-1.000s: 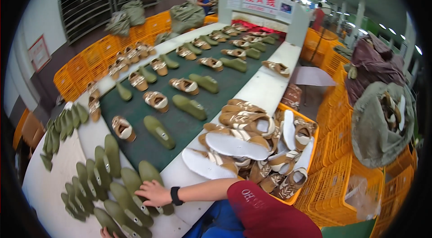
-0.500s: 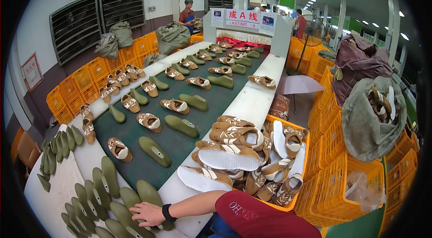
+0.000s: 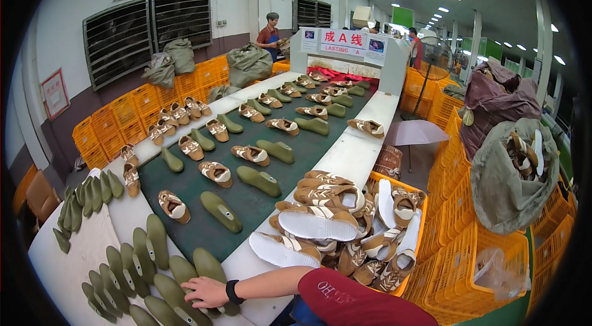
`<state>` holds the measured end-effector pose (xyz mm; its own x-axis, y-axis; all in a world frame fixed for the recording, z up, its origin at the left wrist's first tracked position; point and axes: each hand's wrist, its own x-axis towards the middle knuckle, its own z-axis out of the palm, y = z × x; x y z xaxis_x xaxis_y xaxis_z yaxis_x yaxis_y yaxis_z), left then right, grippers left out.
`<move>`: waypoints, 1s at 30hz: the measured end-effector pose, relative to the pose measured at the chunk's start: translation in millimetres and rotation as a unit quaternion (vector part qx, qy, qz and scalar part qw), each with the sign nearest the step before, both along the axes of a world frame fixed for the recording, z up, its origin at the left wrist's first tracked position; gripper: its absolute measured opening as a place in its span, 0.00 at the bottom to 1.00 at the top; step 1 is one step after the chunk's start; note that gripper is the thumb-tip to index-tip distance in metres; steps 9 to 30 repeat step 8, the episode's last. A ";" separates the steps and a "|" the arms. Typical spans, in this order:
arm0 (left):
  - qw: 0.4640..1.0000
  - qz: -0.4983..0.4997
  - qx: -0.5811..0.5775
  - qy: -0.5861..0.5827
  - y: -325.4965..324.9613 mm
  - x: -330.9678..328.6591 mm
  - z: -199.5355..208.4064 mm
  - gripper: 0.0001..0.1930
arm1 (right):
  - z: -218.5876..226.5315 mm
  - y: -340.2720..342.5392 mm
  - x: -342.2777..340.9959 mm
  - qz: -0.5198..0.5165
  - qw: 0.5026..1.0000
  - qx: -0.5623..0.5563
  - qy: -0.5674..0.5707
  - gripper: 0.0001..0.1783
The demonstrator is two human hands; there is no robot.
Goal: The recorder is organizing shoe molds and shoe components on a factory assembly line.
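Picking step: the right hand (image 3: 206, 292), fingers spread flat, rests ungripped on a green shoe last (image 3: 213, 273) at the table's (image 3: 74, 264) near edge; closing around it comes next.

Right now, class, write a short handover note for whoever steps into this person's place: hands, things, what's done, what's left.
Right hand: open, lying flat on the green shoe lasts heaped at the table's near end.
Left hand: out of view.
Conveyor belt: carries single lasts paired with tan shoes in rows.
Orange crate: heaped with finished shoes.
Done: belt rows laid.
Left: the heap of lasts, none lifted.
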<state>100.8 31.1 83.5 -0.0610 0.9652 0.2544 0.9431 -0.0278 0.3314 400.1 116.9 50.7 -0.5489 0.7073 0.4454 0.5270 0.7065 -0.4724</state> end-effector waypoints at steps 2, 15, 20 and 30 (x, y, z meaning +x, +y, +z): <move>1.000 0.023 0.004 0.003 1.0 2.6 -1.0 0.25 | 2.0 1.1 -5.8 0.006 1.000 0.020 -0.005 0.14; 0.984 0.170 0.035 -0.031 -69.0 -41.7 -48.0 0.27 | 5.3 -4.0 -55.0 0.119 0.992 0.034 -0.034 0.16; 0.984 0.170 0.035 -0.031 -69.0 -41.7 -48.0 0.27 | 5.3 -4.0 -55.0 0.119 0.992 0.034 -0.034 0.16; 0.984 0.170 0.035 -0.031 -69.0 -41.7 -48.0 0.27 | 5.3 -4.0 -55.0 0.119 0.992 0.034 -0.034 0.16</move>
